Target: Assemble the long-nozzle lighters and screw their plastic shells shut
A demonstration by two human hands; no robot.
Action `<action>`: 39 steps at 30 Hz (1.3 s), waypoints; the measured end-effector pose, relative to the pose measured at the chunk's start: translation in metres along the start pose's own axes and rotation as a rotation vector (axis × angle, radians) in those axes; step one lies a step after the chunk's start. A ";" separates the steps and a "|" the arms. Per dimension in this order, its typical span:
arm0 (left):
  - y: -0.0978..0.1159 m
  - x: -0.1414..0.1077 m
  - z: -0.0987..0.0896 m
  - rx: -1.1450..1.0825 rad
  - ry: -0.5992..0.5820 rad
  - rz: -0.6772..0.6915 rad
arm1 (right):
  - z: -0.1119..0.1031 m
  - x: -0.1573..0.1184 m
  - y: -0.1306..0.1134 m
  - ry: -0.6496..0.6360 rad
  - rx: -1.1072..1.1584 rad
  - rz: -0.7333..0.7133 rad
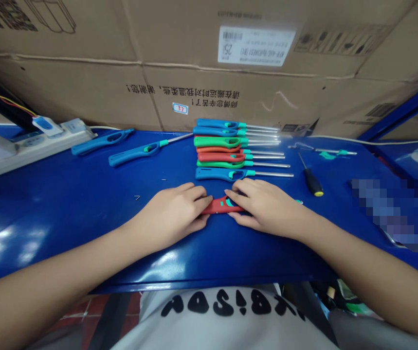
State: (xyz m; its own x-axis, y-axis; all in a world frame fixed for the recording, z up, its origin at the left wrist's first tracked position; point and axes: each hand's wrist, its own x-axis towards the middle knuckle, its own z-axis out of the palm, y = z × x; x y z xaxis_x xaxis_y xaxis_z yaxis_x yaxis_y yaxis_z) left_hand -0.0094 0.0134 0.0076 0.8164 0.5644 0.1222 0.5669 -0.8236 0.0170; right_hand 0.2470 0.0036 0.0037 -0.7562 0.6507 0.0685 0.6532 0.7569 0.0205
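Note:
Between my two hands lies a red gas lighter with a teal trigger, low over the blue table. My left hand grips its handle end, fingers on the far side and thumb on the near side. Around the trigger end my right hand is closed, hiding most of the front part. Just beyond them a blue lighter with a metal tube lies at the near side of a row of blue, green, red and orange lighters, such as the green lighter.
Left of the row lie a blue lighter and a blue handle shell, near a white power strip. To the right are a screwdriver, a loose metal tube with teal parts and a pixelated object. Cardboard boxes stand behind.

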 end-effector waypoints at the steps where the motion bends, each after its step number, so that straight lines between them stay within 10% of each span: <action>1: 0.000 0.000 0.001 0.011 0.003 0.006 | 0.000 0.001 -0.001 -0.001 -0.027 -0.008; 23: -0.022 0.008 0.005 -0.427 0.255 -0.112 | -0.013 -0.007 0.030 0.159 0.233 0.210; 33: -0.015 0.011 -0.001 -0.890 0.275 -0.429 | -0.012 -0.005 0.031 0.052 0.604 0.317; 39: -0.003 0.006 -0.005 -0.441 0.204 -0.117 | -0.016 -0.001 0.014 -0.066 0.596 0.444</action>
State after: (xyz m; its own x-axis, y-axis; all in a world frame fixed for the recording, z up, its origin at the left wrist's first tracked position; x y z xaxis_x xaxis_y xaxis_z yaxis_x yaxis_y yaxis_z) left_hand -0.0071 0.0189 0.0136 0.6868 0.6686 0.2851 0.5172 -0.7251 0.4547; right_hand 0.2580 0.0125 0.0195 -0.4391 0.8909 -0.1163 0.7805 0.3141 -0.5406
